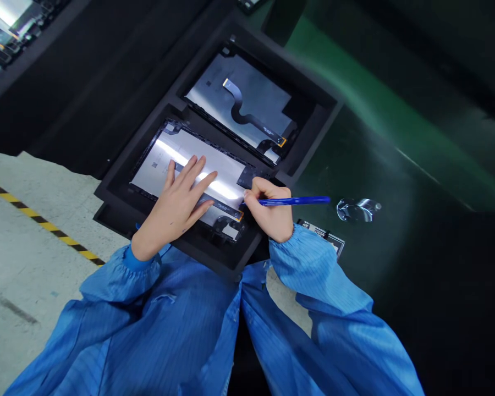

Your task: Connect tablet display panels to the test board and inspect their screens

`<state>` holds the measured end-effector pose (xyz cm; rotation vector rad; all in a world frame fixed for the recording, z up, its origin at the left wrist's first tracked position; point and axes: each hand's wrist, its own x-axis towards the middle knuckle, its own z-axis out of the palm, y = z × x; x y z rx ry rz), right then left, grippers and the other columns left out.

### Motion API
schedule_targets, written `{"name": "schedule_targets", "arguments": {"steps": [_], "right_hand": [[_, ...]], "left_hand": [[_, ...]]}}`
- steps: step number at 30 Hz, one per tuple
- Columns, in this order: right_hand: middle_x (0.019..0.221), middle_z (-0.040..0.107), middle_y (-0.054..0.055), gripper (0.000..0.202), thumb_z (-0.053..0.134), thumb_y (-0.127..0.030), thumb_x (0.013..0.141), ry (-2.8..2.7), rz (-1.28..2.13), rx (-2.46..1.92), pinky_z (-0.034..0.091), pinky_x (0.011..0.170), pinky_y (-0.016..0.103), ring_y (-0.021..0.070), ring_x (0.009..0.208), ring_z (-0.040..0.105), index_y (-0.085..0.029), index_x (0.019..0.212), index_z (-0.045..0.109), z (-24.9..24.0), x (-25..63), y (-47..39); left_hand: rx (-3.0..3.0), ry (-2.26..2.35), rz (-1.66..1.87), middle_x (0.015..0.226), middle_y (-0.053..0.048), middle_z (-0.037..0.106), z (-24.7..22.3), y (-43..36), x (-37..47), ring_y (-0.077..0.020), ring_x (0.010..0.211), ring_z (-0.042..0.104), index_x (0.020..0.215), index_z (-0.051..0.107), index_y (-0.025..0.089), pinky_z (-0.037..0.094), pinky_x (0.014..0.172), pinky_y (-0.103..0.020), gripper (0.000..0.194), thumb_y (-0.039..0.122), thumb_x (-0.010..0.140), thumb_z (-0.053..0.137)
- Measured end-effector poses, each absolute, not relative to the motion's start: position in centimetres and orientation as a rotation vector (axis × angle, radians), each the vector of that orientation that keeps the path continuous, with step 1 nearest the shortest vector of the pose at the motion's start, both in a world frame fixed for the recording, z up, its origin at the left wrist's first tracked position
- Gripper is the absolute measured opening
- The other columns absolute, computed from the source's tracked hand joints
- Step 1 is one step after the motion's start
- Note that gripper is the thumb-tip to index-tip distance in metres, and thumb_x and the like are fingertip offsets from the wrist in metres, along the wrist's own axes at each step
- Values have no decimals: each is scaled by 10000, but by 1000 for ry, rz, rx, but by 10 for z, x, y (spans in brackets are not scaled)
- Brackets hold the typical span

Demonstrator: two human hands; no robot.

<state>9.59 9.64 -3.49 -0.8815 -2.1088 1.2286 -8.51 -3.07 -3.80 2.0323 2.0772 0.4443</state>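
Note:
My left hand [177, 203] lies with fingers spread over the nearer display panel [148, 168], covering part of its dark ribbon cable [218, 205]. That panel rests in a recess of a black foam tray [115, 184]. In my closed right hand [272, 212] is a blue pen [309, 200], its shaft sticking out to the right. The pen's front end is close to the panel's right edge, beside the orange cable end [239, 215]; whether it touches cannot be made out. A second display panel [214, 93] with a curved ribbon cable [237, 107] fills the farther recess.
Right of the tray, a clear, shiny plastic object [358, 210] lies on the dark green surface [338, 159]. A small framed item [334, 242] sits partly under my right sleeve. More panels [4, 33] show at top left. Yellow-black tape [45, 223] crosses the floor.

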Motion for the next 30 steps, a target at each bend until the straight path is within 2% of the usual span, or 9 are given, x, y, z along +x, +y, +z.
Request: {"name": "schedule_targets", "arguments": {"steps": [4, 8, 13, 21, 30], "right_hand": [[535, 313, -60, 394, 589, -275, 822, -1760, 1238, -863, 276, 473, 242, 79, 470, 319, -232, 575, 285, -23, 99, 133], [553, 313, -73, 450, 623, -304, 877, -1735, 1038, -836, 305, 494, 221, 58, 469, 369, -232, 605, 271, -26, 91, 208], [507, 291, -93, 454, 614, -124, 860, -1786, 935, -938, 299, 517, 248, 69, 479, 346, -234, 559, 293, -50, 72, 268], [515, 297, -85, 430, 550, 20, 777, -2020, 880, -951, 274, 550, 273, 85, 513, 300, -225, 542, 286, -50, 70, 264], [520, 256, -77, 477, 585, 21, 780, -2030, 809, -983, 298, 557, 287, 98, 507, 306, -230, 532, 264, -49, 69, 263]], "left_hand": [[2031, 2070, 455, 1658, -210, 331, -37, -31, -85, -346, 1572, 217, 1495, 441, 160, 155, 1246, -643, 479, 354, 1060, 396], [2030, 2071, 477, 1642, -229, 353, -37, -30, -85, -373, 1560, 241, 1483, 459, 149, 181, 1229, -674, 474, 347, 1055, 410], [2043, 2085, 487, 1628, -232, 378, -39, -29, -85, -383, 1545, 279, 1477, 460, 155, 209, 1216, -685, 467, 349, 1054, 414], [2026, 2078, 467, 1648, -222, 346, -39, -28, -86, -371, 1561, 235, 1499, 435, 169, 188, 1224, -684, 485, 357, 1052, 418], [1987, 2076, 487, 1655, -203, 342, -39, -28, -85, -354, 1567, 231, 1489, 441, 189, 164, 1239, -666, 480, 384, 1051, 406]]}}
